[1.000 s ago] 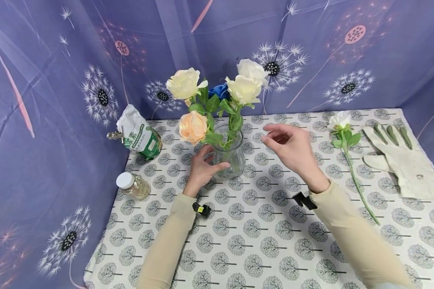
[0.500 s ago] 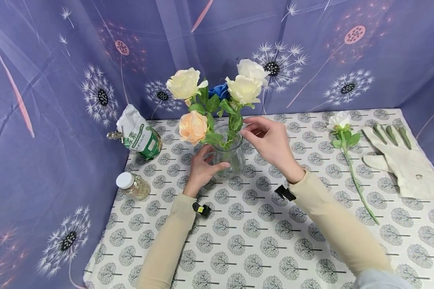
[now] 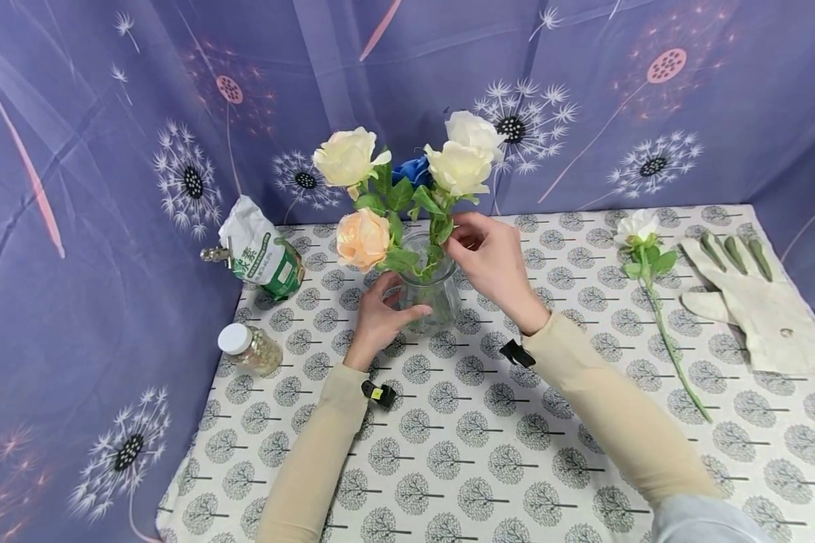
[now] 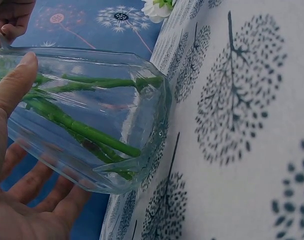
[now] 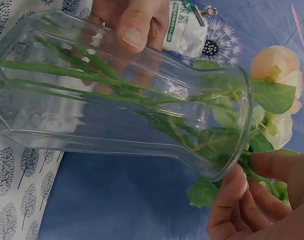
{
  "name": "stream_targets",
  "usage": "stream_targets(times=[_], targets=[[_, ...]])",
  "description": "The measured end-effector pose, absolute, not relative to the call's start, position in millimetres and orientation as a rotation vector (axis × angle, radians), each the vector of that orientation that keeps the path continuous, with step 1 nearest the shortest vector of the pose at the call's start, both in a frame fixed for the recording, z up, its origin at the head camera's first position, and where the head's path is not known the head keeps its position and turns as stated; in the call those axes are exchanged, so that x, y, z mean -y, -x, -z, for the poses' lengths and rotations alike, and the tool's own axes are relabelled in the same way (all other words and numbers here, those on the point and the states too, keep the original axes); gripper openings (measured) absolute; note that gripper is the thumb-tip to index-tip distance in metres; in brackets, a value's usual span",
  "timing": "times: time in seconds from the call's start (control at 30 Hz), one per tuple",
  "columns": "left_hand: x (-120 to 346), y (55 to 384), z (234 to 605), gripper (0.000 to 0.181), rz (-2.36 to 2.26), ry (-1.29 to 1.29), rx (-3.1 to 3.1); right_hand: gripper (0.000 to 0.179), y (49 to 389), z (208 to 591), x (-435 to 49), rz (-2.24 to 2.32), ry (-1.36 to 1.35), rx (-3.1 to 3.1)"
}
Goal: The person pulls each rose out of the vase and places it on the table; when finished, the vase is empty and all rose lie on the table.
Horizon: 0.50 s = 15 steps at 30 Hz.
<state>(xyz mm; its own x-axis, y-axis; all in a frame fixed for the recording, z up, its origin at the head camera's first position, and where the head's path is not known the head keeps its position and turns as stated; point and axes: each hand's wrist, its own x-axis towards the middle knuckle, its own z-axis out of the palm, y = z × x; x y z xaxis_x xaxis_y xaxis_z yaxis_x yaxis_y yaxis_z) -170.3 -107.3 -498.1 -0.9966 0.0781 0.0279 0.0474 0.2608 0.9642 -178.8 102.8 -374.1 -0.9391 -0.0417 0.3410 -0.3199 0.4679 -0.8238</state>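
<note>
The clear glass vase (image 3: pixel 429 305) stands upright, holding several roses: cream-white ones, a peach rose (image 3: pixel 363 240) and a blue rose (image 3: pixel 411 172). My left hand (image 3: pixel 379 320) grips the vase's left side, with thumb in front and fingers spread behind the glass. Green stems (image 4: pixel 87 131) cross inside the vase in the left wrist view. At the rim's right side my right hand (image 3: pixel 492 260) pinches a green stem beneath the white rose (image 3: pixel 458 169). Its thumb and forefinger meet at the stem in the right wrist view, just outside the vase mouth; leaves partly hide the grip.
A loose white rose (image 3: pixel 652 249) lies on the right of the tree-print cloth (image 3: pixel 448 483), beside a pale work glove (image 3: pixel 774 309). To the left stand a clipped green-and-white bag (image 3: pixel 268 256) and a white-capped jar (image 3: pixel 251 348). Purple curtain surrounds the table's back and sides.
My right hand has moved left from beside the vase to its rim and now pinches a stem there. The left hand and the vase have stayed in place.
</note>
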Motion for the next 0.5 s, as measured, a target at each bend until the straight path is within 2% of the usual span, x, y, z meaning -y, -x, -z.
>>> stream_targets(times=[0.5], targets=[[106.9,169.5,497.1,0.083,-1.894,-0.115,-2.468,0.018,183.6,377.1,-100.3,-1.414,-0.314,2.422]])
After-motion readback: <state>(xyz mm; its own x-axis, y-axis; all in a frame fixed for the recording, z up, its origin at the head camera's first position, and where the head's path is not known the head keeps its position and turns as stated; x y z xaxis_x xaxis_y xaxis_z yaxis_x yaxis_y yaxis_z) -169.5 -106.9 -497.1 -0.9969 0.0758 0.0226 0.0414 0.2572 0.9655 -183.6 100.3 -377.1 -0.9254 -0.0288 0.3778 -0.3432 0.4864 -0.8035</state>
